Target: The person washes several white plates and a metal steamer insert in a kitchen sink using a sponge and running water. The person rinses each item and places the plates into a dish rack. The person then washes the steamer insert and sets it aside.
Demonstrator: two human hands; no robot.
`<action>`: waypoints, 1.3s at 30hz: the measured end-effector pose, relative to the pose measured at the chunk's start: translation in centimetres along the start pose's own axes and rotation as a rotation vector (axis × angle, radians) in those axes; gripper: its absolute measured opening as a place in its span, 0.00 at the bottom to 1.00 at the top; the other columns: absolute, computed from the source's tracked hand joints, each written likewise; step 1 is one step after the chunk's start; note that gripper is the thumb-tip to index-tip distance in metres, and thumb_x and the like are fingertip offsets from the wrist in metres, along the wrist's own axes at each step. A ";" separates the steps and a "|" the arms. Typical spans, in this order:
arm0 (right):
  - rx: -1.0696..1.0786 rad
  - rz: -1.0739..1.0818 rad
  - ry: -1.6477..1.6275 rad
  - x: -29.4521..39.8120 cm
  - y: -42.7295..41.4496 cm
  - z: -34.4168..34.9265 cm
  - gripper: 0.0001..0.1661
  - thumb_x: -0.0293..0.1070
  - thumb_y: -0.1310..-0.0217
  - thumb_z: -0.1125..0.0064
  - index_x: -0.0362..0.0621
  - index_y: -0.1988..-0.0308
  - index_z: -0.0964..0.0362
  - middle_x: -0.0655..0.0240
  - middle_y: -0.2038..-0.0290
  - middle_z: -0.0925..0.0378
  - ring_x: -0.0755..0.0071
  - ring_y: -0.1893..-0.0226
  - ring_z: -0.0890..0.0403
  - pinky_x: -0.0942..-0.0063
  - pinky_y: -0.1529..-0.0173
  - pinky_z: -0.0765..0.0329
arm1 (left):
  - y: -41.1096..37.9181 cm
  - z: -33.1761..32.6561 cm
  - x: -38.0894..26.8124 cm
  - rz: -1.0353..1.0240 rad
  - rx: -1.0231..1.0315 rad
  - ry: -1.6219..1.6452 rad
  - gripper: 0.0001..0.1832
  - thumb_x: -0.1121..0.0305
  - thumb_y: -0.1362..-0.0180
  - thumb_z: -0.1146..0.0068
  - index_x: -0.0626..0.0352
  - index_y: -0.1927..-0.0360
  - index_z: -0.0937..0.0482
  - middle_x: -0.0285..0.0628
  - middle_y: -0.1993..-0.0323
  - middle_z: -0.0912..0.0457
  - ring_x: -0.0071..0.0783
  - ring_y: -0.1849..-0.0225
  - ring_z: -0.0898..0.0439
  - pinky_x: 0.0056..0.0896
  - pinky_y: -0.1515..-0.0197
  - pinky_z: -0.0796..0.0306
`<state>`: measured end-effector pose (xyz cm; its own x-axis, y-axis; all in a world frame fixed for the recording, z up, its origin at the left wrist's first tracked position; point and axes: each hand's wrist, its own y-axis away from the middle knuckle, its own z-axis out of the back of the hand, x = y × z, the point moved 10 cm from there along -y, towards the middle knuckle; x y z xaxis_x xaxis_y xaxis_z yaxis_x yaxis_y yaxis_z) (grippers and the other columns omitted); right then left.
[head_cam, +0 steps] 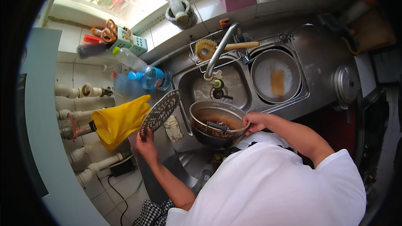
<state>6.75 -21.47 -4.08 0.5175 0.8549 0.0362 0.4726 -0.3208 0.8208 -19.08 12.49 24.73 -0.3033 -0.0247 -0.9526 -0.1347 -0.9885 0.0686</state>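
My left hand [147,144] grips the edge of a round perforated metal steamer plate [160,110], which stands tilted over the counter left of the sink. My right hand [253,122] holds the rim of a deep metal pot [213,138]. Brown scorch stains coat the pot's inside, and a dark slotted piece [217,126] shows in it; what that piece is I cannot tell. The pot is tipped slightly at the front edge of the left sink basin [196,86]. Above that basin arches the faucet [220,48], its end fitted with a green nozzle.
In the right basin sits a round metal pan [260,72] with a yellowish sponge or cloth [277,82]. A bristle brush [205,49] lies across a wire rack. At left are a yellow rubber glove [117,122], plastic bottles [154,78] and a crumpled rag [172,128]. A stone mortar [190,22] stands behind.
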 end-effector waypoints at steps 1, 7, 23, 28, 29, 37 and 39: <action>-0.076 0.006 0.040 0.4 2.2 0.2 0.11 0.34 0.48 0.46 0.39 0.66 0.25 0.52 0.66 0.16 0.58 0.73 0.13 0.76 0.76 0.18 | 0.3 0.1 -0.2 -0.008 0.009 0.004 0.03 0.73 0.35 0.37 0.58 0.61 0.21 0.26 0.66 0.21 0.13 0.63 0.26 0.19 0.58 0.30; -0.345 0.235 0.039 1.7 11.5 1.3 0.13 0.25 0.46 0.48 0.26 0.62 0.26 0.46 0.68 0.18 0.49 0.72 0.12 0.64 0.71 0.12 | 2.2 0.5 -1.4 0.007 0.029 -0.019 0.04 0.72 0.34 0.39 0.59 0.60 0.21 0.29 0.64 0.20 0.14 0.62 0.24 0.19 0.56 0.28; -0.795 0.578 0.248 4.6 22.9 7.8 0.18 0.28 0.42 0.49 0.19 0.62 0.24 0.46 0.68 0.17 0.52 0.73 0.12 0.62 0.72 0.13 | 3.3 -5.5 -0.2 -0.082 0.140 0.165 0.10 0.64 0.27 0.49 0.59 0.52 0.22 0.33 0.60 0.17 0.16 0.61 0.21 0.20 0.57 0.28; -0.750 0.620 0.229 5.1 20.2 8.0 0.19 0.29 0.42 0.49 0.18 0.63 0.25 0.45 0.69 0.17 0.52 0.73 0.12 0.62 0.73 0.13 | 0.9 -5.8 4.2 0.030 0.012 0.385 0.18 0.54 0.26 0.54 0.59 0.56 0.23 0.32 0.66 0.19 0.19 0.65 0.20 0.23 0.63 0.26; -0.754 0.633 0.241 5.3 19.5 7.9 0.19 0.29 0.42 0.48 0.18 0.63 0.24 0.45 0.69 0.17 0.52 0.73 0.12 0.62 0.73 0.13 | 0.3 -6.2 5.3 0.081 -0.004 0.391 0.19 0.51 0.27 0.54 0.58 0.60 0.24 0.31 0.68 0.20 0.19 0.67 0.21 0.24 0.65 0.26; -0.775 0.675 0.359 8.9 15.8 5.7 0.19 0.32 0.45 0.47 0.21 0.67 0.23 0.46 0.72 0.17 0.54 0.74 0.12 0.63 0.71 0.13 | -2.1 -15.7 13.8 0.638 0.083 0.456 0.28 0.34 0.33 0.56 0.50 0.64 0.24 0.31 0.75 0.25 0.24 0.75 0.26 0.29 0.73 0.28; -0.694 0.664 0.449 10.0 15.3 1.3 0.19 0.32 0.45 0.48 0.21 0.67 0.22 0.47 0.73 0.17 0.53 0.75 0.13 0.63 0.71 0.13 | -0.9 -12.0 21.3 0.684 0.898 0.776 0.30 0.36 0.31 0.57 0.53 0.51 0.22 0.37 0.67 0.18 0.26 0.75 0.26 0.30 0.77 0.28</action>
<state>20.07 -18.37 8.10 0.1448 0.7110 0.6882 -0.3927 -0.5971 0.6995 -14.08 11.05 0.80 0.0061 -0.8345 -0.5510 -0.8226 -0.3175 0.4717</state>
